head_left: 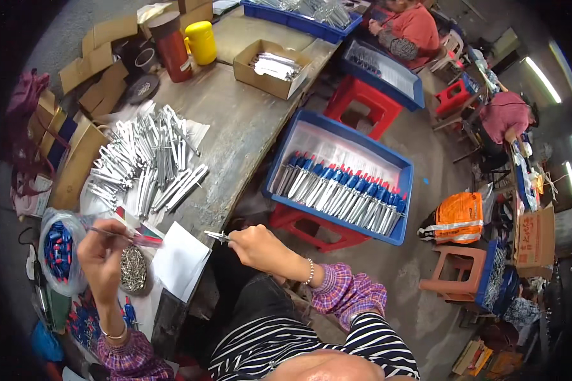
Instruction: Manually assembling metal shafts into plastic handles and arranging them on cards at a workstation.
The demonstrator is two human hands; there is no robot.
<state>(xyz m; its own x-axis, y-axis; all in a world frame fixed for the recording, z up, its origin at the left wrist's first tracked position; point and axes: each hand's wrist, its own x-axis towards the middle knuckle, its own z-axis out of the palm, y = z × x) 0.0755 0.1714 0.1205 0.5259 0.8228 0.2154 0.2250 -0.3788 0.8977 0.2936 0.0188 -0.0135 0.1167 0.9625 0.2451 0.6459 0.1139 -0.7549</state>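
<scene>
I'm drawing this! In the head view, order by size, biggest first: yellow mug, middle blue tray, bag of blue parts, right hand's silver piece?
Middle blue tray
Bag of blue parts
Yellow mug
Silver piece, partly hidden

- A yellow mug (201, 43) with a handle, standing on a worn worktable (213, 136); other places are given from this mug as seen in the picture.
- Just left of the mug, a tall dark-red container (172, 49).
- Farther left, a grey cup (147, 60) and open cardboard flaps (95, 61).
- Lower left, a dark round disc (143, 88); at far left, a purple bag (28, 133).
- Well to its right, a seated person in a red top (416, 32); beyond, another in a pinkish-red top (505, 117).
- Far to its lower right, an orange bag (459, 216) and a brown stool (452, 272).
- At far right, glowing tube lights (543, 79).
</scene>
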